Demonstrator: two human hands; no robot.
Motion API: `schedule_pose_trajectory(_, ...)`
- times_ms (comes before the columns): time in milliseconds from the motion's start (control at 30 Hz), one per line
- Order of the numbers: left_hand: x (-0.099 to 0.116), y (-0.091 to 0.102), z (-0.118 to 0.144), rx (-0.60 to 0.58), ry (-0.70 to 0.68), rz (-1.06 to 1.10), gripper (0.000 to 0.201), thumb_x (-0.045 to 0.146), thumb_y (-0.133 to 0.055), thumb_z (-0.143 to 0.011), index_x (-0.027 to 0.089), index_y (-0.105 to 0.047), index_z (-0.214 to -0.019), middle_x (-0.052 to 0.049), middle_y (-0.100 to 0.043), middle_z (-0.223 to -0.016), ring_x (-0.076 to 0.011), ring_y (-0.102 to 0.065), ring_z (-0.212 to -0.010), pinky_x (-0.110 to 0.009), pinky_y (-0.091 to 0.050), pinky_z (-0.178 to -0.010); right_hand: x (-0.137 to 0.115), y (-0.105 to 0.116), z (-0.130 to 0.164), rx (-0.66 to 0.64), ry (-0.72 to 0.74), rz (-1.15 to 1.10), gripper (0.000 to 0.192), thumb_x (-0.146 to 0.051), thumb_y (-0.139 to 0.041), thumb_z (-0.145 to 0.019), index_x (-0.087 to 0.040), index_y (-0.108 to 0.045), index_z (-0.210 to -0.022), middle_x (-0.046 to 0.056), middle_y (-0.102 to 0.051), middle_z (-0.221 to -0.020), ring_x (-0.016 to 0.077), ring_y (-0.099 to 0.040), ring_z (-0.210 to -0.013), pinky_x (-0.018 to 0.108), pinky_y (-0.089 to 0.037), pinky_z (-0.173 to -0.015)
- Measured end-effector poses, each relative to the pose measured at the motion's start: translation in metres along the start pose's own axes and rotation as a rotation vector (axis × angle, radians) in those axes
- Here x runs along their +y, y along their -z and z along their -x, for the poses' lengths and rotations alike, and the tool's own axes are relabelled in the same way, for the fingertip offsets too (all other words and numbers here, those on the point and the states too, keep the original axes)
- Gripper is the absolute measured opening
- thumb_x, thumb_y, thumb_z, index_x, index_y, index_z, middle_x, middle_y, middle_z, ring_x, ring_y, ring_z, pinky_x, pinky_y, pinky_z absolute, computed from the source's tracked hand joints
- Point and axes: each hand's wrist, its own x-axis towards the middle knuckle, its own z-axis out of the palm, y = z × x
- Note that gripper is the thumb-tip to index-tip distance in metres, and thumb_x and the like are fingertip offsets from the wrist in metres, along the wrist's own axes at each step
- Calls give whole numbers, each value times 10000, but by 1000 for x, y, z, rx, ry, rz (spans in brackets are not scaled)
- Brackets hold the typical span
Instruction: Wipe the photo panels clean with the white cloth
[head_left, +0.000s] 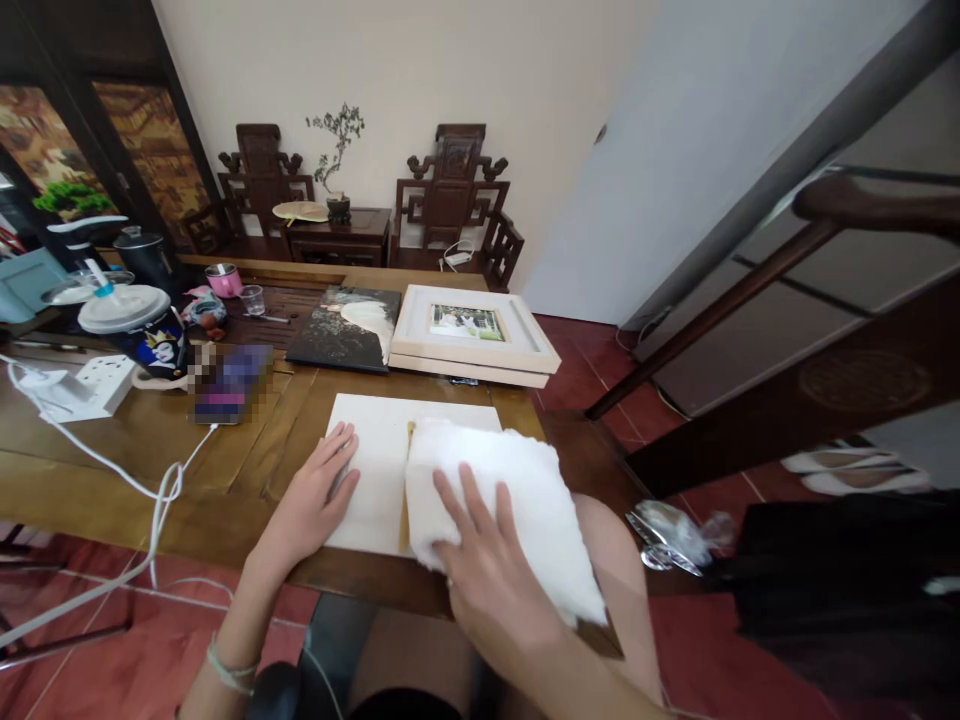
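Note:
My left hand (313, 498) lies flat, fingers apart, on the left part of a white board (375, 440) that rests at the near edge of the wooden table (135, 450). My right hand (487, 560) presses flat on a white cloth (517, 480), which covers the board's right side and hangs over the table's corner. A thin yellowish strip (409, 432) shows at the cloth's left edge.
Behind the board lie a white picture frame with a photo (472, 335) and a dark picture panel (349, 330). To the left are a lidded cup (142, 325), a white power strip (90, 385) with cables (150, 500), a pink cup (223, 280). Carved chairs stand at the back wall.

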Motion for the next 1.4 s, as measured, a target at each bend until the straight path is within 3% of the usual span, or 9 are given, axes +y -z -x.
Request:
schedule_pose_trajectory(167,0,0,1,-2,0,-12,439,331,-423,-969,205,-498,-1382,-113,-442,-1506,-233,-333,-1436,-507,-275,-1183,0,6,22,-31,112,-35,139,-97,-620,-768,-175,-734,-781,174,-352,-1534,499,-202,-1399,748,-247,-1062)
schedule_pose_trajectory(300,1,1,1,-17,2,-26,443,345,-418,-967,194,-508,-1374,-114,-440,-1506,-237,-326,-1439,-507,-270,-1184,16,30,-16,-202,47,-9,266,-35,-553,-767,-145,-726,-936,196,-323,-1542,461,-196,-1416,710,-247,-1082)
schedule_pose_trajectory(433,2,0,2,-12,10,-34,462,356,-402,-968,155,-510,-1370,-139,-442,-1502,-244,-319,-1441,-493,-278,-1183,20,36,-45,-229,4,12,322,0,-544,-750,-92,-711,-1009,251,-317,-1527,507,-203,-1395,744,-268,-1042)
schedule_pose_trajectory(567,2,-1,1,-9,5,-40,454,334,-389,-969,141,-514,-1361,-157,-442,-1498,-247,-321,-1441,-496,-278,-1182,2,30,-23,-255,32,7,268,-42,-613,-747,-94,-731,-982,273,-301,-1519,537,-177,-1382,759,-236,-1044)
schedule_pose_trajectory(700,0,-1,0,-23,-9,-46,448,316,-381,-969,126,-520,-1350,-167,-441,-1497,-252,-309,-1445,-500,-273,-1183,-16,32,11,-342,94,-20,176,-95,-638,-769,-155,-757,-884,205,-295,-1538,539,-189,-1374,775,-251,-1022)
schedule_pose_trajectory(867,-1,-2,-1,-40,-7,-59,464,302,-369,-973,94,-499,-1367,-186,-412,-1509,-261,-287,-1452,-517,-243,-1187,-6,55,-1,-521,129,-7,372,-50,-601,-750,-114,-709,-1100,231,-236,-1550,495,-152,-1402,713,-272,-1056)
schedule_pose_trajectory(1000,0,-2,-4,-30,4,-71,445,280,-385,-971,132,-500,-1374,-141,-421,-1511,-230,-291,-1452,-489,-258,-1187,29,61,-44,-473,184,77,434,32,-517,-763,-75,-661,-1159,240,-200,-1567,433,-134,-1432,633,-273,-1102)
schedule_pose_trajectory(1133,2,-4,-9,23,27,-89,436,272,-420,-961,127,-520,-1360,-139,-451,-1490,-235,-325,-1436,-482,-300,-1171,55,51,-77,-438,239,129,384,10,-497,-809,-50,-662,-1150,268,-206,-1559,457,-120,-1429,665,-251,-1093)
schedule_pose_trajectory(1400,7,-12,-15,166,51,-84,343,336,-507,-939,116,-679,-1138,-169,-618,-1322,-258,-529,-1300,-460,-418,-1112,48,57,-59,-465,460,105,348,-167,-601,-831,-103,-686,-1163,290,-246,-1534,520,-209,-1387,705,-302,-1037)
